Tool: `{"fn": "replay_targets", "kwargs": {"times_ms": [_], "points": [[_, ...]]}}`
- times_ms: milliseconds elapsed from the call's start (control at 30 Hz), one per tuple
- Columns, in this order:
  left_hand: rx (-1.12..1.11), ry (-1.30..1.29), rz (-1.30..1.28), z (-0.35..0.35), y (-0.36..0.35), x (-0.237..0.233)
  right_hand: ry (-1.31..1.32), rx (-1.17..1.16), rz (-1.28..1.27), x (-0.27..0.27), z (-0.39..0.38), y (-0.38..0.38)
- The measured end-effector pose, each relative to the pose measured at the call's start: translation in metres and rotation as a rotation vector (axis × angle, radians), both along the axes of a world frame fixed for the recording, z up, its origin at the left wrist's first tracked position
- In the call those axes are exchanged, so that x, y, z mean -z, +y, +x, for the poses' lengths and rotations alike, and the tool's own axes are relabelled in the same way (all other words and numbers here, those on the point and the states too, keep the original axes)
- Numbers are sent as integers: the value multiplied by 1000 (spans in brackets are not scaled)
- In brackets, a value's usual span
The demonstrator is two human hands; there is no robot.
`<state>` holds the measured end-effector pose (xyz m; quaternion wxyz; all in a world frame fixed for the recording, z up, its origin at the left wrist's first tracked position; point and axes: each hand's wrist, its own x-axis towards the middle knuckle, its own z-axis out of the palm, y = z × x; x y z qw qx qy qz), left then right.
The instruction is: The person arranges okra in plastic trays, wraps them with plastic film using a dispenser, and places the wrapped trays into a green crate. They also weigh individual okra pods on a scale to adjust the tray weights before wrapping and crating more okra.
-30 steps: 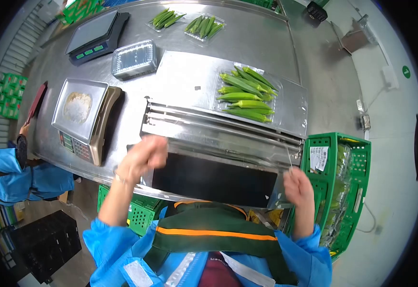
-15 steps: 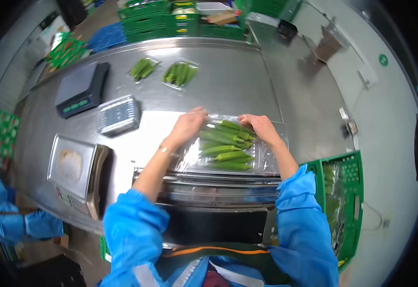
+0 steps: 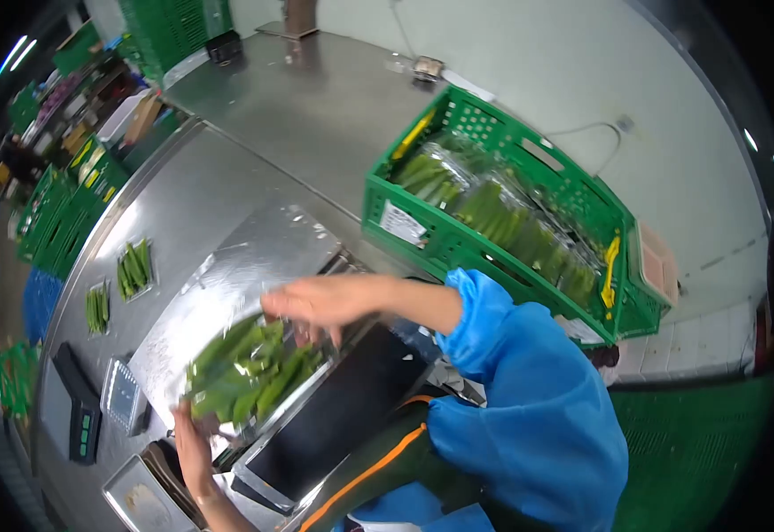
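Observation:
A film-wrapped pack of okra point(image 3: 250, 372) is tilted between my two hands over the wrapping station, blurred by motion. My left hand point(image 3: 194, 448) grips its near left side, fingers along the edge. Across the far right side reaches my right hand point(image 3: 325, 301), its fingers bent over the edge and partly hidden. Clear film reflects light over the green pods. Beneath and beside the pack lies the shiny steel work plate point(image 3: 272, 235), with a black panel point(image 3: 343, 403) between it and my body.
A green crate point(image 3: 502, 239) holding several okra packs stands at the right. Two more okra packs point(image 3: 134, 269) lie on the steel table point(image 3: 170, 217). A clear plastic tray point(image 3: 124, 396), a dark scale point(image 3: 84, 430) and a second scale point(image 3: 143, 496) stand at the left.
My view has swung to the right, bringing the green crate fully into sight. My hands have gone from the film's far edge to opposite sides of the okra pack, which is now tilted.

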<state>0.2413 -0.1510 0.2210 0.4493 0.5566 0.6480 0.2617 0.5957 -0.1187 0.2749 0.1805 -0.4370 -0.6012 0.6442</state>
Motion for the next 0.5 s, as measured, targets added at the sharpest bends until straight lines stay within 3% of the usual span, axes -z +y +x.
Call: {"fn": "replay_targets", "kwargs": {"times_ms": [67, 133, 167, 200, 267, 300, 333, 400, 433, 500], "points": [[182, -373, -42, 15, -46, -26, 32, -63, -62, -10, 7, -45], [380, -505, -254, 12, -75, -22, 44, -53, -145, 5, 11, -81], [252, -518, -262, -1, -93, 16, 44, -18, -178, 19, 11, -94], [258, -642, -351, 0, -99, 29, 47, 12, -212, 38, 11, -103], [147, -390, -342, 0, -104, 81, -26, 70, -248, 79, 13, -109], [39, -449, -308, 5, -107, 99, -95, 106, -290, 95, 18, -113], [-84, -503, -271, 10, -111, 112, -164, 126, -334, 109, 22, -117], [-91, -469, -126, 12, -115, 117, -180, 407, -440, 128, 25, -134], [-219, -426, -59, 27, -118, 110, -183, 479, -165, 142, 26, -147], [-431, -413, -23, 41, -122, 105, -82, 701, 127, 176, 8, -165]]}}
